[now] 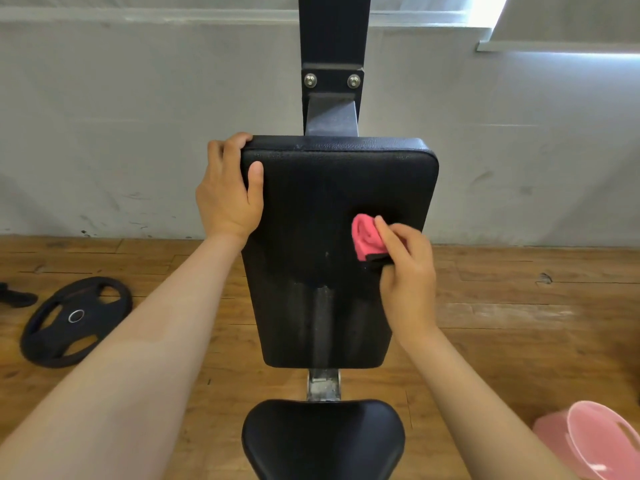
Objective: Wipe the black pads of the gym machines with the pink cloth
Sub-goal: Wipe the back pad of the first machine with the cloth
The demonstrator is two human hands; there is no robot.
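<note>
A tall black back pad (325, 209) of a gym machine stands in front of me, with a black seat pad (323, 441) below it. My left hand (230, 192) grips the back pad's upper left corner, fingers curled over the edge and thumb on the front. My right hand (407, 271) holds a bunched pink cloth (367, 239) against the right side of the back pad's face. Damp streaks show on the pad's lower half.
A black steel post (332, 46) rises behind the pad against a grey wall. A black weight plate (74, 320) lies on the wooden floor at left. A pink plastic basin (595, 441) sits on the floor at lower right.
</note>
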